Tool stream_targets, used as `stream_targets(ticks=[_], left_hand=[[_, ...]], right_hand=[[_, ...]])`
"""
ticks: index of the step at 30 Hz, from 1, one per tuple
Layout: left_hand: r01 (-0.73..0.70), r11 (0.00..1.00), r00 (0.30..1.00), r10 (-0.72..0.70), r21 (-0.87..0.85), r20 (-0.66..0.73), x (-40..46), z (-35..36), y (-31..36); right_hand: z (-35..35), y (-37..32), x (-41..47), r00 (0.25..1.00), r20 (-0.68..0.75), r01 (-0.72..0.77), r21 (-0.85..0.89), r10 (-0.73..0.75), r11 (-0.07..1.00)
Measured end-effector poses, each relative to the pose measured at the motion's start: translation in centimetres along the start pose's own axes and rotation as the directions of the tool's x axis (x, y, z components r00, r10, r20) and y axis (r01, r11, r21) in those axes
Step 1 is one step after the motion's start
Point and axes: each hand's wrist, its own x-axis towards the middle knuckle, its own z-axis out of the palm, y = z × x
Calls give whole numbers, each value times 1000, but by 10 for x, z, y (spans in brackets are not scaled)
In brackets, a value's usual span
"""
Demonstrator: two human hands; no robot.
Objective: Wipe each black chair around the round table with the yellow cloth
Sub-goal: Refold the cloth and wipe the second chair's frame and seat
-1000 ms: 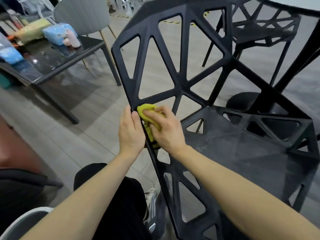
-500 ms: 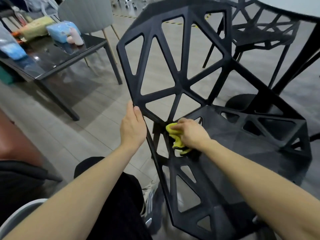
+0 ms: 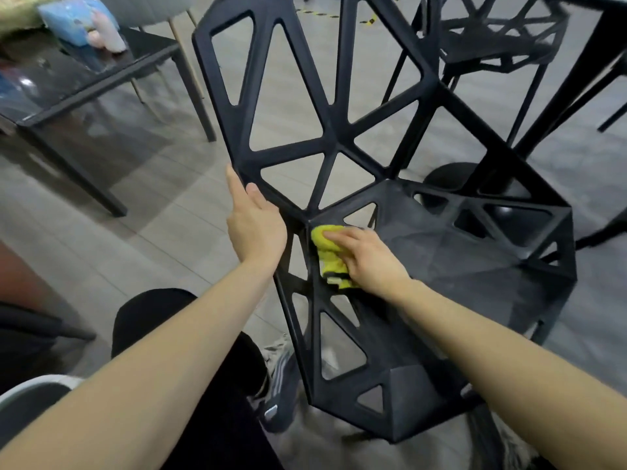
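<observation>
My left hand [image 3: 255, 228] is gripping the chair [image 3: 441, 266] at the backrest's lower left edge. My right hand [image 3: 366, 259] is pressing the cloth [image 3: 327, 252] onto the seat's back corner (fingers mostly flat over it), hands near but apart.

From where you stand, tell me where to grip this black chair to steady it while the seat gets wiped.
Grip the outer frame edge of the backrest, low down near the seat, coming from the chair's left side. The black chair has flat open-lattice bars a hand can wrap. The left hand already holds there, leaving the right hand free to press the yellow cloth.
</observation>
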Motion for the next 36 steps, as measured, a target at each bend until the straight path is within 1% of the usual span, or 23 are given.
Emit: stream_targets(ticks=[3, 5, 9, 11, 13, 16, 19, 20, 21, 23, 26, 27, 29, 31, 33, 34, 35, 36], left_hand=[[-27, 994, 1000, 28, -104, 9, -1, 0, -8], [-22, 991, 1000, 23, -129, 3, 0, -1, -10], [2, 991, 1000, 0, -136, 11, 0, -3, -8], [1, 990, 1000, 0, -142, 8, 0, -2, -5], [8, 987, 1000, -7, -160, 7, 3, -1, -2], [-7, 989, 999, 11, -148, 30, 4, -1, -3], [-12, 993, 996, 22, -114, 85, -10, -4, -6], [-16, 993, 996, 27, -119, 88, -16, -5, -8], [-25, 993, 996, 34, -119, 80, -19, -6, -9], [-52, 993, 997, 57, -107, 45, -21, -6, -9], [-88, 994, 996, 90, -67, 15, -21, -7, -5], [-95, 994, 995, 96, -44, 7, -21, -6, -7], [-98, 994, 995, 97, -40, -5, -19, -7, -9], [-103, 993, 995, 104, -65, 8, -18, -6, -10], [-110, 990, 994, 111, -84, 8, -22, -7, -10], [-110, 989, 994, 112, -100, 11, -24, -8, -9], [-111, 987, 994, 113, -114, 12, -24, -8, -9], [-112, 986, 993, 114, -122, 15, -24, -8, -9]], right_hand=[[12, -11, 74, 980, -80, -173, 90, 180, 981], [16, -15, 70, 981, -82, -170, 100, 178, 980], [-7, -24, 4, 986, 113, -140, 125, 126, 982], [-11, -29, -35, 975, 174, -154, 96, 135, 983], [-7, -32, -75, 984, 134, -125, 64, 116, 990], [3, -34, -115, 995, 12, -99, 67, 98, 993], [10, -41, -117, 993, 24, -113, 50, 112, 992], [11, -41, -110, 991, 43, -126, 50, 123, 991], [12, -39, -96, 991, 28, -131, 50, 130, 990], [18, -27, -48, 984, -74, -164, 9, 164, 986], [21, -30, 43, 929, -221, -313, -37, 298, 949], [22, -39, 62, 910, -237, -361, -57, 339, 931], [25, -52, 69, 905, -240, -372, -50, 350, 927], [23, -64, 29, 922, -204, -334, 9, 328, 943], [25, -73, -37, 952, -184, -241, 39, 244, 970], [24, -77, -63, 955, -176, -234, 57, 240, 971], [23, -75, -72, 950, -188, -243, 53, 249, 969], [24, -69, -63, 942, -218, -258, 7, 254, 966]])
